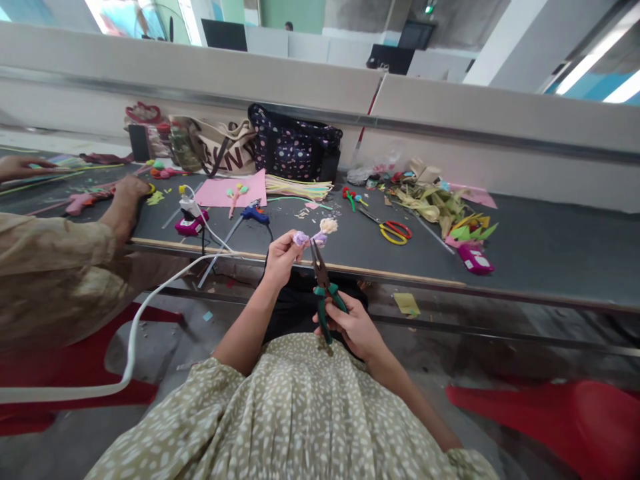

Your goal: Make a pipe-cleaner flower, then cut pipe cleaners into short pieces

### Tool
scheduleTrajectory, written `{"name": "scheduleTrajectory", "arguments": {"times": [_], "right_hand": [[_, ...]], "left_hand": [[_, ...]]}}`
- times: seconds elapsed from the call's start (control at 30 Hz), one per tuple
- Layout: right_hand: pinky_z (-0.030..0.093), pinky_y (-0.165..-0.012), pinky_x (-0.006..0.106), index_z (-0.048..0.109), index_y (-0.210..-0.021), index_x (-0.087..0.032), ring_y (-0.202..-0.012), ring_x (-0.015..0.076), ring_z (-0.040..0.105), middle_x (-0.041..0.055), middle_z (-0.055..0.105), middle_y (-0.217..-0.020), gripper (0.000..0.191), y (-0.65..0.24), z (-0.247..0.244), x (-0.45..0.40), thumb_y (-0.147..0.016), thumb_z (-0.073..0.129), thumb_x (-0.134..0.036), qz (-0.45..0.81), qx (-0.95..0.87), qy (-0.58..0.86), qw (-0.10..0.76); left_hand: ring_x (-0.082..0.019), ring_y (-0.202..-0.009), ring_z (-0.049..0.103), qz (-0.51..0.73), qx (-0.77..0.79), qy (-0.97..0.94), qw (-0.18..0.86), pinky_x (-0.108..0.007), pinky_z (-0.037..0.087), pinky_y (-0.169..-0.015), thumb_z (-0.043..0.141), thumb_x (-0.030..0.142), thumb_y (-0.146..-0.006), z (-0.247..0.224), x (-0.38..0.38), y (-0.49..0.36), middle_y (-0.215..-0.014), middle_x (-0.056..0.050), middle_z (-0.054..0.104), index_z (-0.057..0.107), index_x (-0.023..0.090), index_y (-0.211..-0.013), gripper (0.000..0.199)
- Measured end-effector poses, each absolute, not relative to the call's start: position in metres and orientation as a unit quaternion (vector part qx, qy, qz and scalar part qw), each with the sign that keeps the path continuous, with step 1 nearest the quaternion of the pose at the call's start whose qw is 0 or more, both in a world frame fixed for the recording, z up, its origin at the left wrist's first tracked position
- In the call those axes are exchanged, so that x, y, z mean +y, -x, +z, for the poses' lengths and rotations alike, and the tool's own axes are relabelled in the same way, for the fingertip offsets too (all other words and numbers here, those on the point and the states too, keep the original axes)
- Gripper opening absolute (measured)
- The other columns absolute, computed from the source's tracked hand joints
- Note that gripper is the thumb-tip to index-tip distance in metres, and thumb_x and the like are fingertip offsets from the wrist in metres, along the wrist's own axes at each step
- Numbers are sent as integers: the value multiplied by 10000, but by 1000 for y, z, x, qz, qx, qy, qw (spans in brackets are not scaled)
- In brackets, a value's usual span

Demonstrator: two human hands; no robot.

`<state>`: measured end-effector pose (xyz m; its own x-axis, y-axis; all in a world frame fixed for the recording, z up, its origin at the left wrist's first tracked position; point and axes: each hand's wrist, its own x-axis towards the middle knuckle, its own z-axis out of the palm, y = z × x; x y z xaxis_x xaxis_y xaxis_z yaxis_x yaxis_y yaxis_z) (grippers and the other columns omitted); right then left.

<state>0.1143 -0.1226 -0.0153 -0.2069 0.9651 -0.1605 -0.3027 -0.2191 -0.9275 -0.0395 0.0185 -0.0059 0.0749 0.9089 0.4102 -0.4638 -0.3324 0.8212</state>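
My left hand (283, 259) pinches a small craft flower piece near the table's front edge. Lilac fluffy blooms (320, 238) and a cream one (329, 226) show at its far side. In my right hand (351, 320) is a pair of long-nose pliers (323, 270) with green handles, its fingers wrapped round the grips. The plier tips point up and away, close beside the lilac blooms; whether they touch the stem I cannot tell. A blue glue gun (255, 213) lies on the table to the left of my left hand. Yellow-and-red-handled scissors (393, 232) rest to the right.
A co-worker's arm (120, 207) reaches over the table at left. A white cable (134, 327) crosses in front of the edge. Pipe cleaners (300, 189), a pink sheet (225, 190), a dark patterned bag (295, 143) and dried husks (430, 200) lie farther back.
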Motion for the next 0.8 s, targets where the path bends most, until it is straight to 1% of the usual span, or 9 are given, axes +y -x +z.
{"name": "scheduleTrajectory", "arguments": {"times": [0.2, 0.43, 0.6, 0.8], "right_hand": [[571, -576, 311, 681, -1097, -204, -630, 156, 652, 13, 650, -765, 400, -113, -11, -123, -772, 759, -424, 666, -393, 415, 479], [536, -533, 284, 671, -1105, -197, -551, 142, 631, 10, 660, -718, 410, -114, -12, -123, -781, 746, -436, 660, -400, 422, 476], [532, -535, 285, 659, -1117, -197, -542, 141, 624, 4, 657, -716, 409, -115, -15, -124, -792, 733, -434, 647, -405, 433, 480], [525, -534, 282, 659, -1085, -188, -545, 138, 611, 12, 662, -721, 376, -115, -19, -123, -818, 698, -450, 611, -433, 454, 483]], "left_hand": [[-39, -492, 401, 632, 213, -520, 534, -189, 309, -451, 753, 392, -774, -6, 18, 39, -706, 1, 563, 676, 146, -784, 258], [-42, -503, 408, 622, 201, -546, 523, -199, 302, -457, 726, 351, -805, -15, 21, 41, -729, 5, 517, 678, 154, -798, 203], [-46, -504, 403, 620, 204, -558, 512, -204, 294, -453, 722, 359, -805, -14, 21, 41, -732, 0, 513, 676, 153, -782, 213], [-47, -501, 390, 621, 210, -568, 498, -206, 288, -450, 726, 367, -799, -13, 21, 43, -735, 0, 513, 679, 155, -787, 217]]}}
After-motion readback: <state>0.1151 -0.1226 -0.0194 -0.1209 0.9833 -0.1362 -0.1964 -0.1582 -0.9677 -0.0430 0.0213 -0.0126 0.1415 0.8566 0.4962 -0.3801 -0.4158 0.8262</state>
